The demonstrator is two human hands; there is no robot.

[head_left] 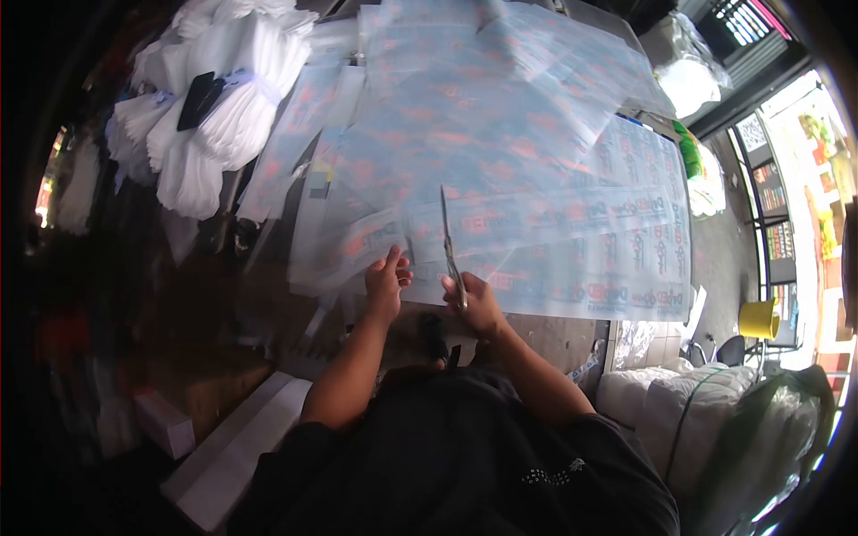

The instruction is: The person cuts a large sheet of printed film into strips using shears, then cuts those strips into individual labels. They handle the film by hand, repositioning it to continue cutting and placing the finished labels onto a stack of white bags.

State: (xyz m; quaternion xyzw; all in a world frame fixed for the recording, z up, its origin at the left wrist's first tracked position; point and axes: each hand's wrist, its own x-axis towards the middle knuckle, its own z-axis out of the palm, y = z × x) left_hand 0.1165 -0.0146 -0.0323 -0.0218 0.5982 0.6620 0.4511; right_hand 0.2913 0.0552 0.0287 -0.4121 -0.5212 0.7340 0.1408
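Note:
My right hand (pixel 471 304) is wrapped round the handles of metal scissors (pixel 450 246), whose blades point away from me over the table. My left hand (pixel 390 282) is at the near edge of the sheets, its fingers curled with the index finger reaching forward; whether it pinches anything is too small to tell. Beneath and beyond both hands lie translucent printed sheets (pixel 429 134) with red and blue lettering. A long printed strip (pixel 554 214) lies across them, to the right of the scissors.
Bundled white material (pixel 219 116) with a dark phone-like object (pixel 198 100) sits at the upper left. Wrapped white bales (pixel 679 402) stand at the lower right, near a yellow bucket (pixel 758 319). A long white box (pixel 237 447) lies at the lower left.

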